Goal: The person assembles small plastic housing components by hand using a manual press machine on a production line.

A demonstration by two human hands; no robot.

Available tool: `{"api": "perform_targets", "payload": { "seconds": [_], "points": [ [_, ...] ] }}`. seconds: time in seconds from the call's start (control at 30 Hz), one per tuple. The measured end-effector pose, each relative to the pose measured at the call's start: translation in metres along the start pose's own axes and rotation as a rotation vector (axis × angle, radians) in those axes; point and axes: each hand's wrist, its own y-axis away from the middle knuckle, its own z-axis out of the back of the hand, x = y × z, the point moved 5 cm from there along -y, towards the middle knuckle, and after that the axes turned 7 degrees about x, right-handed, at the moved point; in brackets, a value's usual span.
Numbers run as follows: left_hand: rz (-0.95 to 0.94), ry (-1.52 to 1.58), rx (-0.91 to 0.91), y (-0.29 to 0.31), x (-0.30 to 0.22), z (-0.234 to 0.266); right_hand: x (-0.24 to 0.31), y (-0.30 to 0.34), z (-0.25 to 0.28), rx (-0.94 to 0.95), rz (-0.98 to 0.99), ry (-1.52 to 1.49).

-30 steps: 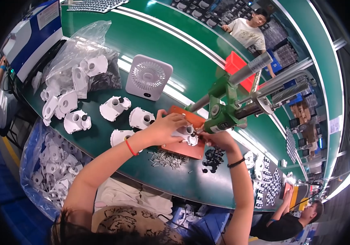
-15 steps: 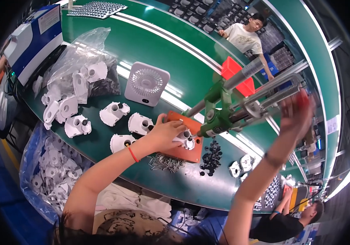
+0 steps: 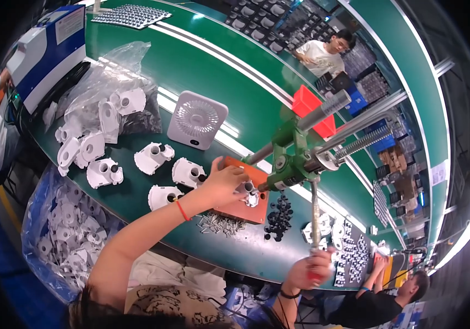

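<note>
My left hand [image 3: 225, 185] grips a white plastic housing [image 3: 252, 199] and keeps it on an orange block [image 3: 240, 213]. A green hand press [image 3: 289, 160] leans over the block, its tip at the housing; whether they touch I cannot tell. My right hand [image 3: 303, 272], slightly blurred, is closed round the red grip [image 3: 315, 276] of the press lever [image 3: 315, 219], which points down toward me. Beside the block lie a heap of metal pins [image 3: 221, 225] and a cluster of small black caps [image 3: 279, 218]. Several more white housings [image 3: 154, 158] rest left of my left hand.
A white fan [image 3: 197, 120] stands behind the housings. Further left are a clear plastic bag [image 3: 120, 71] and a blue-and-white machine [image 3: 48, 60]. A lined bin of white parts [image 3: 73, 230] sits below the table edge. A red bin [image 3: 314, 112] is beyond the press; two co-workers sit nearby.
My right hand has swung the press lever down from the upper right to near the table's front edge. My left hand stays on the housing. The far co-worker's arm has drawn back.
</note>
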Motion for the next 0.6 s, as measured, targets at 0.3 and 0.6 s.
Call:
{"api": "perform_targets", "payload": {
  "seconds": [0.3, 0.6],
  "points": [
    [0.201, -0.447, 0.322, -0.076, -0.036, 0.09, -0.191, -0.235, -0.02, -0.012, -0.474, -0.6],
    [0.575, -0.577, -0.208, -0.107, 0.188, 0.218, -0.205, -0.094, 0.005, -0.114, -0.79, -0.318]
  ]
}}
